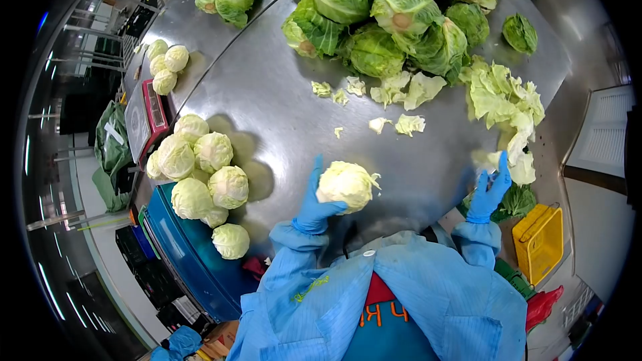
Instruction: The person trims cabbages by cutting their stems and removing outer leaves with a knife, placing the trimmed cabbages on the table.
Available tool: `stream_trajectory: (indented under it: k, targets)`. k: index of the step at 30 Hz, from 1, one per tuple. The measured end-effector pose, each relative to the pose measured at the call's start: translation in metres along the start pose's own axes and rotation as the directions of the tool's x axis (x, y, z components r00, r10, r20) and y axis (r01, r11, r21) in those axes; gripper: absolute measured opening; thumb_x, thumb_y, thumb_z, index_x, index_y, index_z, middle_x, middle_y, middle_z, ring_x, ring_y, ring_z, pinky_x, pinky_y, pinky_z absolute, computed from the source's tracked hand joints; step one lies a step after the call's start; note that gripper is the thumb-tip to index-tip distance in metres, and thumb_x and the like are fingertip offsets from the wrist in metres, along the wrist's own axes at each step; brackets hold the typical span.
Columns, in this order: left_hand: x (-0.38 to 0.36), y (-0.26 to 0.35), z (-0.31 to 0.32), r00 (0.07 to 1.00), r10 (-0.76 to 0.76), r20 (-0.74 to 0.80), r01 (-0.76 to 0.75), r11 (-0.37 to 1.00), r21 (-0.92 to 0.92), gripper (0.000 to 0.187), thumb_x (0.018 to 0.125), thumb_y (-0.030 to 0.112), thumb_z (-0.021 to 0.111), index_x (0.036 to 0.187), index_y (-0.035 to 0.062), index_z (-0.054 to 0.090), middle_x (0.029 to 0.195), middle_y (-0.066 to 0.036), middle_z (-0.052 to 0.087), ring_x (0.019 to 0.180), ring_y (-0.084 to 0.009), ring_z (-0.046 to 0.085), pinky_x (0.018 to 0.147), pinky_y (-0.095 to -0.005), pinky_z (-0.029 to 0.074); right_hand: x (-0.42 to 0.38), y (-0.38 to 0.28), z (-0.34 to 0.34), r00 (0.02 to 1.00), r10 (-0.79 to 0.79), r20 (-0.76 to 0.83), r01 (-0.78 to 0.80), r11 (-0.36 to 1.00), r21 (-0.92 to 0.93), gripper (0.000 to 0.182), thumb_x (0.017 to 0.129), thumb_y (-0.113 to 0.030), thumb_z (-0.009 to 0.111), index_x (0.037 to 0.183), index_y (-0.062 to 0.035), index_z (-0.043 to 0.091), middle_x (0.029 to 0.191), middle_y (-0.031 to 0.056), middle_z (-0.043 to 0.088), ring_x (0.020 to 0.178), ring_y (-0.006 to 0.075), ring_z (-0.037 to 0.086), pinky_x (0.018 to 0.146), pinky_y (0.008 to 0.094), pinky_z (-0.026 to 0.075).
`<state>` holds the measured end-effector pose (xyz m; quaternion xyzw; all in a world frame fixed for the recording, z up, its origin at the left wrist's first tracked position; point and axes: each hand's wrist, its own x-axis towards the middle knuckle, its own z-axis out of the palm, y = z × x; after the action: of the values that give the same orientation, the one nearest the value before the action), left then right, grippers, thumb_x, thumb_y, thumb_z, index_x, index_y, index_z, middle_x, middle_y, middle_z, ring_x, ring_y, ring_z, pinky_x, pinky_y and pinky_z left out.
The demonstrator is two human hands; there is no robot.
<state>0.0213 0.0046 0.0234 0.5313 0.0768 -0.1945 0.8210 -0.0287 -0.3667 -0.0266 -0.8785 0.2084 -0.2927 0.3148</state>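
A pale, trimmed cabbage (347, 188) rests in my left hand (312, 202), whose blue-gloved fingers and thumb curve around its left side. A ragged bit of leaf sticks out from the cabbage's right edge. Over by the table's right edge, my right hand (490, 190), also in a blue glove, has its fingers spread. A blurred pale leaf piece (484, 159) shows just above those fingers, apparently loose. Close by, a heap of peeled cabbage leaves (506, 107) spreads along the edge, some hanging over it.
Untrimmed green cabbages (374, 50) are piled at the back of the steel table (287, 107). Several trimmed cabbages (194, 170) cluster at left, near a red-edged scale (155, 110) and a blue bin (194, 254). Leaf scraps (409, 124) lie mid-table. A yellow crate (537, 244) stands lower right.
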Motion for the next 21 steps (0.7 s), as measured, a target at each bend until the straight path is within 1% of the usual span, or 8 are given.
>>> stream_trajectory:
  k: [2,4,6,8,11,14,17,21]
  targets:
    - [0.000,-0.011,0.011,0.998,0.047,-0.041,-0.035,0.965,0.258,0.101,0.060,0.019,0.089,0.143,0.0027,0.034,0.132,-0.016,0.047,0.122,-0.0300,0.050,0.104,-0.0415,0.043,-0.007,-0.028,0.000,0.988,0.022,0.151,-0.045,0.988,0.145,0.060,0.087,-0.004,0.063,0.144,-0.0030,0.042,0.124,0.0088,0.056,0.089,0.0124,0.055,0.080,0.0246,0.047]
    - [-0.001,-0.032,0.019,0.981,0.180,-0.071,-0.105,0.802,0.588,0.095,0.060,0.020,0.090,0.139,0.0019,0.040,0.127,-0.016,0.048,0.119,-0.0298,0.051,0.102,-0.0409,0.043,-0.007,-0.070,0.006,0.918,-0.001,0.397,-0.096,0.969,0.226,0.053,0.089,-0.009,0.063,0.141,-0.0064,0.048,0.115,0.0086,0.064,0.084,0.0161,0.061,0.078,0.0272,0.050]
    - [0.001,-0.035,0.035,0.966,0.239,-0.097,-0.085,0.649,0.756,0.090,0.059,0.025,0.090,0.132,0.0003,0.044,0.125,-0.018,0.047,0.117,-0.0315,0.050,0.101,-0.0425,0.042,-0.017,-0.099,0.013,0.758,0.031,0.651,-0.254,0.934,0.252,0.038,0.090,-0.017,0.065,0.127,-0.0101,0.061,0.102,0.0104,0.069,0.072,0.0219,0.064,0.072,0.0310,0.053]
    - [0.004,-0.034,0.046,0.962,0.262,-0.073,-0.061,0.469,0.881,0.095,0.058,0.024,0.091,0.133,-0.0016,0.039,0.128,-0.019,0.044,0.115,-0.0308,0.050,0.100,-0.0425,0.043,-0.038,-0.109,0.029,0.795,-0.211,0.569,0.002,0.939,0.344,0.023,0.091,-0.031,0.065,0.101,-0.0106,0.069,0.083,0.0118,0.068,0.064,0.0298,0.063,0.064,0.0385,0.053]
    - [0.006,-0.031,0.052,0.948,0.318,0.024,-0.111,0.257,0.960,0.096,0.057,0.028,0.091,0.131,-0.0023,0.039,0.127,-0.020,0.043,0.114,-0.0333,0.049,0.099,-0.0445,0.042,-0.050,-0.117,0.029,0.666,-0.206,0.717,0.023,0.966,0.256,0.031,0.091,-0.039,0.062,0.083,-0.0097,0.065,0.079,0.0103,0.065,0.067,0.0329,0.062,0.061,0.0412,0.051]
    - [0.013,-0.031,0.053,0.952,0.305,0.004,-0.089,0.267,0.960,0.095,0.056,0.029,0.090,0.130,-0.0024,0.040,0.125,-0.020,0.045,0.114,-0.0338,0.050,0.099,-0.0435,0.042,-0.050,-0.119,0.026,0.600,-0.187,0.778,0.000,0.972,0.234,0.035,0.091,-0.042,0.062,0.084,-0.0082,0.066,0.079,0.0129,0.064,0.072,0.0338,0.063,0.063,0.0409,0.050]
    - [0.018,-0.037,0.042,0.987,0.159,-0.019,-0.059,0.470,0.881,0.107,0.055,0.035,0.089,0.137,-0.0046,0.033,0.130,-0.027,0.042,0.119,-0.0430,0.046,0.100,-0.0478,0.041,-0.052,-0.118,0.028,0.659,-0.235,0.714,0.050,0.962,0.270,0.034,0.091,-0.042,0.060,0.080,-0.0105,0.063,0.074,0.0096,0.062,0.066,0.0315,0.062,0.059,0.0407,0.049]
    - [0.018,-0.042,0.041,0.990,0.124,-0.065,-0.005,0.496,0.868,0.107,0.054,0.035,0.089,0.137,-0.0052,0.034,0.130,-0.027,0.042,0.118,-0.0427,0.047,0.099,-0.0466,0.042,-0.057,-0.115,0.033,0.637,-0.209,0.743,0.004,0.964,0.267,0.035,0.091,-0.043,0.060,0.079,-0.0105,0.063,0.074,0.0099,0.061,0.066,0.0317,0.061,0.058,0.0411,0.049]
